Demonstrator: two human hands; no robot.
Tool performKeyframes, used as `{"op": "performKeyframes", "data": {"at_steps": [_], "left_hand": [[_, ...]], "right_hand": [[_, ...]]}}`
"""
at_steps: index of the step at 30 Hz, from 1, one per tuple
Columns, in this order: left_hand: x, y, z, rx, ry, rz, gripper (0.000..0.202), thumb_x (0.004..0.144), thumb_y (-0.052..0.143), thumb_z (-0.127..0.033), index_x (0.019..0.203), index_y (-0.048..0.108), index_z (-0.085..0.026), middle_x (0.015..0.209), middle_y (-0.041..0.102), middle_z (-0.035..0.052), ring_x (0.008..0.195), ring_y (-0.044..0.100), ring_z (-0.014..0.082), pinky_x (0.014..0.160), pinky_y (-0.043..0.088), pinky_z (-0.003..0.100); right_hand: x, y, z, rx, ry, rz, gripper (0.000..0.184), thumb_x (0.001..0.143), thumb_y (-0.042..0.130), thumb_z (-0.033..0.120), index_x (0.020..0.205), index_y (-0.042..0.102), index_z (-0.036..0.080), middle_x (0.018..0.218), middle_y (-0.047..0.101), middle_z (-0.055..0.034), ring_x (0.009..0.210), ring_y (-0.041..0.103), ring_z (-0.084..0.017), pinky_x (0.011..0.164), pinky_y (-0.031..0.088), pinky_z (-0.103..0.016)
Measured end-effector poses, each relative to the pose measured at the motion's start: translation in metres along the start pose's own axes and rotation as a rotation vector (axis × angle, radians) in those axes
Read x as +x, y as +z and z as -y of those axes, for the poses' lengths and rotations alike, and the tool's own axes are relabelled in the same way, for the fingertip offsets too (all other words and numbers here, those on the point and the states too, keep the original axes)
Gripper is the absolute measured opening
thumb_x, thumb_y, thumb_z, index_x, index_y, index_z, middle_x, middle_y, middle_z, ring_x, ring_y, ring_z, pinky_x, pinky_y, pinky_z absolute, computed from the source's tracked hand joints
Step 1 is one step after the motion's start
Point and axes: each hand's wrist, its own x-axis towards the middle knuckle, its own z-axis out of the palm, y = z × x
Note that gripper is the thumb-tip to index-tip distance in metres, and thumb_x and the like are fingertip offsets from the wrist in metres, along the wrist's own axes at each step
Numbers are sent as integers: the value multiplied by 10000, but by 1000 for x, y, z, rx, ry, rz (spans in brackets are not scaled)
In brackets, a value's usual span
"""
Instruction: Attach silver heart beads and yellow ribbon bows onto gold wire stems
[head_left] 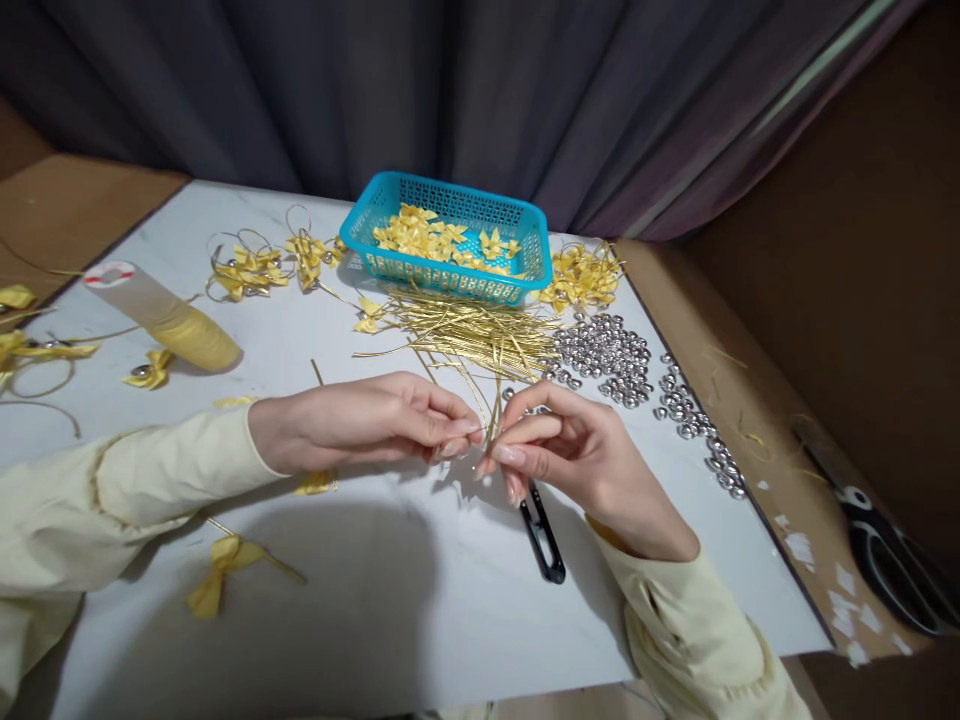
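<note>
My left hand [390, 418] comes in from the left, thumb and fingers pinched together around a thin gold cord [492, 405]. Close beside it, my right hand [559, 445] pinches the same cord or one next to it; the fingertips nearly meet. Thin gold strands rise from between the fingers towards a pile of gold cords [472, 330]. Whatever else sits inside the fingertips is too small to tell. Below my right hand lies a black thread snipper [544, 540], partly covered by the fingers. A yellow ribbon bow [225, 572] with a gold cord rests at the front left.
A blue basket [446, 266] holds yellow ribbon bows. Silver bells [607, 355] spread at the right. Finished-looking bow loops [581, 275] lie beside the basket. A ribbon-wound tube [165, 315] lies on the left. Black scissors [892, 560] and paper scraps [844, 605] are at the far right.
</note>
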Motion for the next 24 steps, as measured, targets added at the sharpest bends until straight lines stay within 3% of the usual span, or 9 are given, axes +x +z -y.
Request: {"op": "performKeyframes", "data": {"at_steps": [6,24], "left_hand": [[0,2,0,-5,-15,11,129,846,630,-184,741,612,-112,682,435,-30,636,339,74,546,278,152],[1,5,-2,-7,-25,-32,102,836,618,-172,762,640,-107,693,461,-20,639,358,75,550,294,150]], "right_hand": [[-1,2,1,13,-10,-2,232,773,766,278,812,563,173,700,732,-44,498,599,-108,508,487,-234],[-1,2,1,1,-1,-15,228,774,765,271,808,562,172,685,723,-32,491,591,-104,502,477,-231]]}}
